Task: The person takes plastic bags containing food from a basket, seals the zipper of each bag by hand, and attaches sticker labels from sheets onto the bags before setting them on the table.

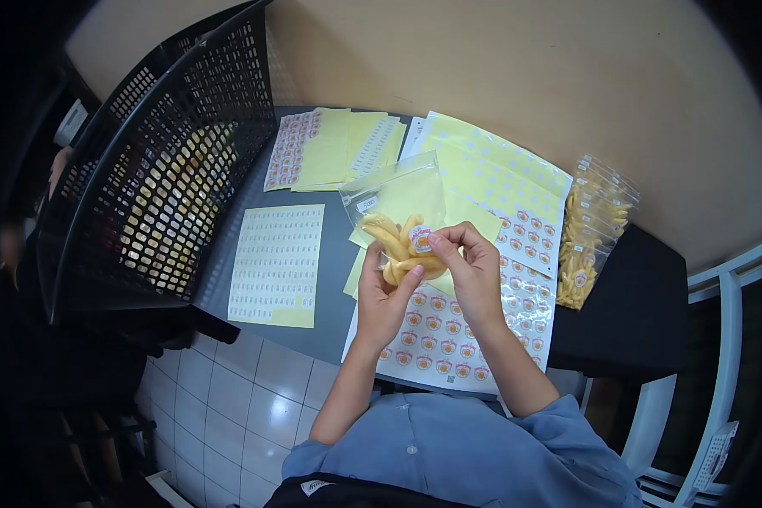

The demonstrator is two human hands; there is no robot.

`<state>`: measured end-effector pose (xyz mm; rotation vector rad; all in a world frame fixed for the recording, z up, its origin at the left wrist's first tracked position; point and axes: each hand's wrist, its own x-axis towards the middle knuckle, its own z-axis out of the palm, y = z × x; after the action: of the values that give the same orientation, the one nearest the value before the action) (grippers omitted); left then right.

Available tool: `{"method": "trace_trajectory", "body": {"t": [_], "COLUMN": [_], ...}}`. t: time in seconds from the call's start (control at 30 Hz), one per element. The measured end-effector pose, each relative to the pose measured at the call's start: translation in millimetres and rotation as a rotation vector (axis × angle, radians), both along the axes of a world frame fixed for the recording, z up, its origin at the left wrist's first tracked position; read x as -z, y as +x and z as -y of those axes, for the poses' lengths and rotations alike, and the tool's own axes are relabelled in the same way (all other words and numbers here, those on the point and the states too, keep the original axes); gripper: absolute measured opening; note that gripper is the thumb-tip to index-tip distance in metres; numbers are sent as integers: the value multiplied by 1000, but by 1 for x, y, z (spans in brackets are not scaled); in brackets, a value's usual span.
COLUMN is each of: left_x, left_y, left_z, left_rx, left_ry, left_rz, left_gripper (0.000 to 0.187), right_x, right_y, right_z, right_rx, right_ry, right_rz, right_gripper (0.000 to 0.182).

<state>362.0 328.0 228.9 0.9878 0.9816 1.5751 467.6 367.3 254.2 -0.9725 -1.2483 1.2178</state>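
Over the table I hold a clear plastic bag [411, 190] with thick yellow snack sticks [381, 227] in its lower part. My left hand [383, 292] is closed round its lower left side, thumb across the front. A small price label [366, 206] sits near the upper left of the bag. My right hand [472, 267] pinches with thumb and index finger at the edge of a round sticker [421, 240], which lies against the front of the bag. Below my hands is a sheet of round stickers [436, 343].
A black plastic basket [157, 161] holding packed goods stands at the left. A sheet of small labels [275, 262] lies beside it. Yellow backing sheets [330, 148] are stacked at the back. Filled snack bags [588, 233] lie at the right, near a black surface [639, 313].
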Motion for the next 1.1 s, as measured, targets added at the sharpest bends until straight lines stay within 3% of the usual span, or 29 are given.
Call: {"method": "trace_trajectory", "body": {"t": [0.57, 0.67, 0.73, 0.77, 0.83, 0.9, 0.97, 1.03, 1.1], "left_x": [-1, 2, 2, 0, -3, -6, -10, -12, -11], "left_y": [-15, -15, -14, -13, -14, -15, -7, 3, 12], "left_z": [0, 0, 1, 2, 2, -1, -2, -1, 2], "left_rx": [111, 141, 158, 191, 229, 336, 306, 253, 232], "left_ry": [23, 68, 97, 96, 91, 57, 79, -92, -43], "left_rz": [33, 81, 137, 90, 47, 22, -29, -12, -31], "left_gripper": [46, 52, 55, 56, 58, 55, 48, 41, 36], "right_x": [-8, 1, 8, 7, 0, -2, -1, 0, 0], "right_y": [-13, -5, 2, 3, 4, 12, 19, 24, 32], "right_z": [7, 5, 1, 3, 8, 14, 20, 24, 27], "right_rx": [254, 251, 325, 331, 100, 71, 79, 100, 123], "right_ry": [310, 375, 341, 338, 141, 84, 94, 103, 119], "right_rz": [340, 381, 336, 341, -116, -121, -29, -30, -33], "right_gripper": [11, 18, 42, 42, 61, 64, 65, 65, 65]}}
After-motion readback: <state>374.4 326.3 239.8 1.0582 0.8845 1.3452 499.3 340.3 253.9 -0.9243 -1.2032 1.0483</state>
